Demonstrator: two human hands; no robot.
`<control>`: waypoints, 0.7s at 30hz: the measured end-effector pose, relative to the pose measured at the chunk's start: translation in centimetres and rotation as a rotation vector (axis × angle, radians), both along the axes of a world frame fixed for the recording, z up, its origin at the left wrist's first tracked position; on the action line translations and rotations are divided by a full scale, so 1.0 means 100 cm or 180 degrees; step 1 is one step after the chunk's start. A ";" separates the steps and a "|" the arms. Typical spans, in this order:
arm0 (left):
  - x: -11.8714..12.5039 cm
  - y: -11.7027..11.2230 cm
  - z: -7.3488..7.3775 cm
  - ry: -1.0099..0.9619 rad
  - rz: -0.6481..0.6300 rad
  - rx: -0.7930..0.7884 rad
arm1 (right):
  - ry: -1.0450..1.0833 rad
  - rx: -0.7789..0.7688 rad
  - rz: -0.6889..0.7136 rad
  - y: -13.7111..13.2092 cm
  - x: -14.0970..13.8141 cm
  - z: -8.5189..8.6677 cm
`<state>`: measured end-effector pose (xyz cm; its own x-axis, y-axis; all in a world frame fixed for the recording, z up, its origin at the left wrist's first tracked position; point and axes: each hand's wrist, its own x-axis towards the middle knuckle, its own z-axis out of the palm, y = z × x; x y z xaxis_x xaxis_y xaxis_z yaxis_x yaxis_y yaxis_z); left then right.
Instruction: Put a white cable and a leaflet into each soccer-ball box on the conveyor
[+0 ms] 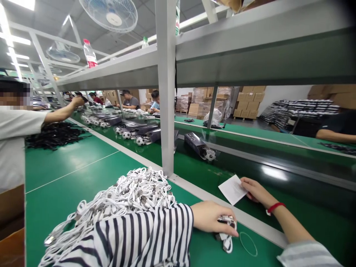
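Head view: left hand (213, 218) is closed over the cable bundle (228, 241) on the green table (69, 185). Just beyond, right hand (256, 191) pinches the white slip (232, 189); its print is unreadable. Cable pile (133, 198) lies left of the grip. Dark boxes (194, 142) are on the belt beyond, contents unseen.

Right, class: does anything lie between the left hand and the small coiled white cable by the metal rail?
Nothing visible does. The left hand lies on the coiled cable, fingers curled over it. The cable pile sits apart, on the far side of the forearm.
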<state>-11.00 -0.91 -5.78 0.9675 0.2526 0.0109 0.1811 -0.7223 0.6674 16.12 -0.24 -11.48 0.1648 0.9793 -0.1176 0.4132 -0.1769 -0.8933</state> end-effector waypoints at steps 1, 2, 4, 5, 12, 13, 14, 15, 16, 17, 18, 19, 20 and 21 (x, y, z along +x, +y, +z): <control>0.000 0.000 0.000 -0.0083 -0.0010 -0.0003 | 0.0136 -0.0047 -0.0038 -0.002 0.003 0.000; 0.000 0.000 0.001 -0.0139 0.0011 0.0025 | 0.0292 -0.0024 -0.0082 -0.003 0.007 0.001; 0.001 0.005 0.005 -0.0223 0.0212 0.0238 | 0.0608 0.0228 -0.0258 -0.006 0.012 0.002; 0.002 0.009 0.008 -0.0262 0.0403 0.0445 | 0.0739 0.0394 -0.0387 -0.006 0.014 0.002; 0.035 0.088 0.045 -0.0100 0.1450 0.2498 | 0.0818 0.0886 -0.1277 -0.004 0.024 -0.002; 0.043 0.100 0.049 -0.0081 0.1521 0.2650 | 0.0774 0.0907 -0.1309 -0.003 0.025 -0.003; 0.052 0.112 0.052 -0.0058 0.1619 0.2730 | 0.0728 0.0921 -0.1326 -0.002 0.025 -0.003; 0.062 0.122 0.054 -0.0025 0.1736 0.2748 | 0.0673 0.0933 -0.1341 -0.002 0.026 -0.003; 0.071 0.130 0.054 0.0016 0.1855 0.2717 | 0.0611 0.0944 -0.1352 -0.001 0.026 -0.003; 0.081 0.137 0.054 0.0054 0.1960 0.2656 | 0.0546 0.0953 -0.1355 -0.001 0.027 -0.003; 0.089 0.142 0.052 0.0086 0.2031 0.2585 | 0.0479 0.0964 -0.1353 0.000 0.028 -0.004; 0.098 0.146 0.050 0.0110 0.2062 0.2519 | 0.0414 0.0973 -0.1347 0.001 0.029 -0.004; 0.106 0.149 0.048 0.0130 0.2062 0.2458 | 0.0353 0.0981 -0.1344 0.001 0.030 -0.004; 0.113 0.152 0.046 0.0155 0.2060 0.2390 | 0.0297 0.0987 -0.1351 0.001 0.032 -0.004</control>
<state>0.25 14.29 -1.22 0.6491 0.6762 0.3484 0.7049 -0.7069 0.0586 19.34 -0.12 -11.86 0.5567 0.8199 0.1335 0.2790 -0.0331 -0.9597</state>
